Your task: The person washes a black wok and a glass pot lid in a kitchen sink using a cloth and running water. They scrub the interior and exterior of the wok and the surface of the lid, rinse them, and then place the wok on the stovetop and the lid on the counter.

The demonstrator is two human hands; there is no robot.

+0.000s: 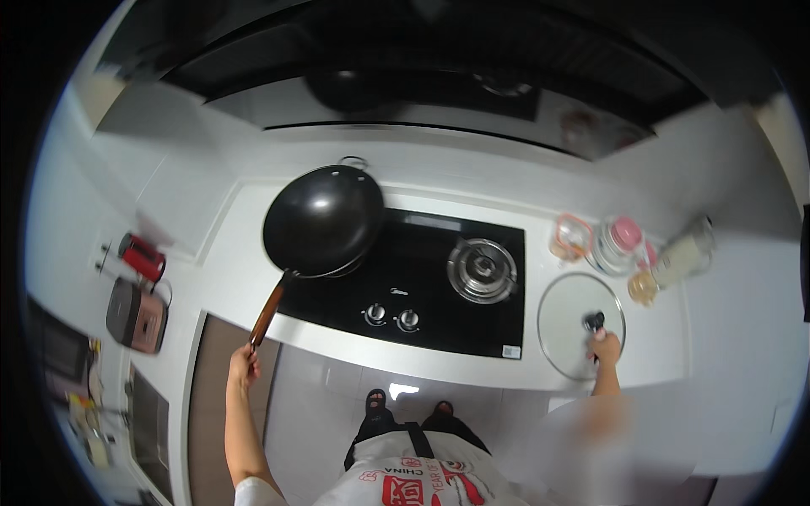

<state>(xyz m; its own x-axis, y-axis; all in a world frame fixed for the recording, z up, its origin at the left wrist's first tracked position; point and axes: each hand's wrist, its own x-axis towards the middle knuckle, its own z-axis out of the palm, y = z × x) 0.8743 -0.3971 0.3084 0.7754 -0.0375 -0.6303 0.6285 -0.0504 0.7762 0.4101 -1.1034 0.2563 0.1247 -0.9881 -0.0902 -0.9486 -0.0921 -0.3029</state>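
Note:
A black wok [324, 221] with a wooden handle sits over the left side of a black glass gas hob [405, 253]. At the end of that handle is my left hand [244, 365], its fingers closed around the tip. On the white counter right of the hob lies a round glass lid [563, 322] with a dark knob. My right hand [605, 348] is closed on the knob. Nothing shows inside the wok. The right burner [483, 271] is bare, and two control knobs [392, 316] stand at the hob's front.
Glass jars [617, 243], an orange-rimmed container [571, 237] and a tall bottle [683, 256] stand behind the lid. At the far left are a red appliance [143, 257] and a pinkish rice cooker [138, 316]. A dark range hood [430, 82] overhangs the hob.

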